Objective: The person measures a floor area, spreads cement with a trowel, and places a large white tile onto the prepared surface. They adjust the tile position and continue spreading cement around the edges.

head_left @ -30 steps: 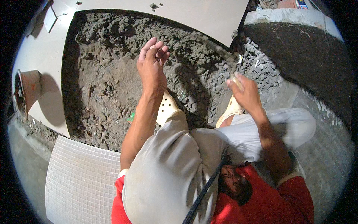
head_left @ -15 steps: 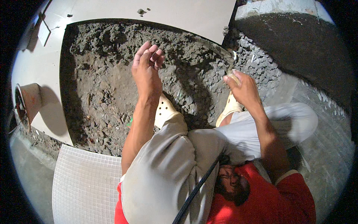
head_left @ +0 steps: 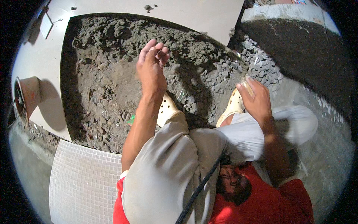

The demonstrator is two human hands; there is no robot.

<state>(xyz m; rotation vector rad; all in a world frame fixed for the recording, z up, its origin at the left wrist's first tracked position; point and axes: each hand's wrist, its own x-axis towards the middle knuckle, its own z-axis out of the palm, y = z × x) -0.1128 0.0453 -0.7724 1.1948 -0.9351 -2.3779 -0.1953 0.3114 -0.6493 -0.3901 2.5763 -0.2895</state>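
My left hand (head_left: 152,69) hovers over the dug bed of rubble and soil (head_left: 104,82), its fingers loosely bent and apart with nothing seen in them. Closed round a pale handle (head_left: 244,83), my right hand (head_left: 256,98) is just above my right cream clog (head_left: 232,106). The tool looks like a trowel, its thin grey blade (head_left: 235,56) seen nearly edge-on and hard to tell from the mortar. A lumpy band of grey mortar (head_left: 112,35) runs along the far side of the bed. My left clog (head_left: 167,109) stands in the rubble.
Large pale tiles (head_left: 186,11) border the bed at the far and left sides. A bucket (head_left: 30,93) lies on the left tile. Nearer me is a small-grid tile (head_left: 85,175). Grey gravel (head_left: 263,67) and a low concrete edge (head_left: 287,14) lie at right.
My right hand has moved right and a little nearer me with the tool. My left hand has shifted slightly right, still raised. The whole view has shifted a little.
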